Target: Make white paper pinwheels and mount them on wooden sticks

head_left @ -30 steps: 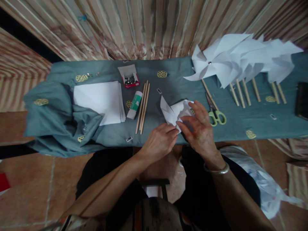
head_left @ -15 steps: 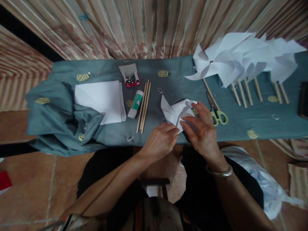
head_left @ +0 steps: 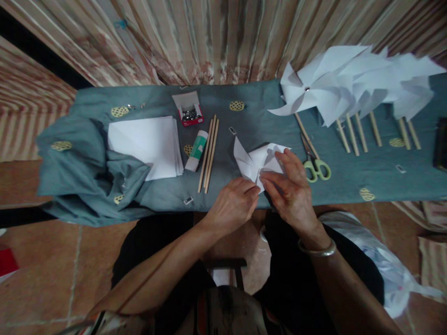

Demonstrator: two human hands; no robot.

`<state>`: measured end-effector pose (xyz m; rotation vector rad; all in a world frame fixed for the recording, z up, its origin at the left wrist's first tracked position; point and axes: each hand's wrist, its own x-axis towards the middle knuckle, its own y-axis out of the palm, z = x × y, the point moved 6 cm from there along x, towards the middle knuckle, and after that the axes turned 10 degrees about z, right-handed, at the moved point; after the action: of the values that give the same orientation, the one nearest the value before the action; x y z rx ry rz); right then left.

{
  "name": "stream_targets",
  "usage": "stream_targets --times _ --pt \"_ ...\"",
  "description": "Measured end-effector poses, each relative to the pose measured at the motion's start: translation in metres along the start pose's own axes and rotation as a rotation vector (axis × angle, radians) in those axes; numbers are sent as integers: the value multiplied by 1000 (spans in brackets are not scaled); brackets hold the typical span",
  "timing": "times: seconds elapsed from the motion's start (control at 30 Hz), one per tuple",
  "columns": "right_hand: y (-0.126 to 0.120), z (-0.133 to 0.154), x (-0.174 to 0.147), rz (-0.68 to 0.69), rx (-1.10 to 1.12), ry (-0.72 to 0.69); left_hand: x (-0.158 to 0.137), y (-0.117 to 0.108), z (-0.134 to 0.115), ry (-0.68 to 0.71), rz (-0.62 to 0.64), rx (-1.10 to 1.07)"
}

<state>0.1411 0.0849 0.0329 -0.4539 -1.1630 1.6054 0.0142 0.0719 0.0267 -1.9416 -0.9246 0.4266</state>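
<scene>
A white paper pinwheel [head_left: 258, 160], partly folded, lies near the table's front edge between my hands. My left hand [head_left: 234, 201] pinches its near-left edge, fingers pressed together. My right hand [head_left: 291, 190] is closed on the paper's right side, thumb and fingertips pressing near the centre and on the right blade; the hand hides part of that side. Just beyond my right hand lie scissors [head_left: 317, 170] with green handles. To the left are thin wooden sticks [head_left: 211, 156] and a green and white glue stick [head_left: 197, 151].
A stack of white paper [head_left: 145, 146] lies at the left beside bunched cloth [head_left: 80, 167]. A small open red box [head_left: 191, 116] holds shiny metal pieces. Several finished pinwheels [head_left: 331, 79] on sticks overlap at the back right. A pleated curtain [head_left: 209, 42] hangs behind the table.
My right hand's fingers have drawn slightly closer together and pressed down on the paper near its centre. My left hand keeps its pinch in nearly the same place.
</scene>
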Motion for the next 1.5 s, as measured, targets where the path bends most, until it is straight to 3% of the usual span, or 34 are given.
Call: stream_targets --times 0.7,1.5 --pt "2 -1 2 -8 -19 -12 1 0 1 -2 -5 0" --pt "12 2 -1 95 -82 8 4 0 2 -24 51 2"
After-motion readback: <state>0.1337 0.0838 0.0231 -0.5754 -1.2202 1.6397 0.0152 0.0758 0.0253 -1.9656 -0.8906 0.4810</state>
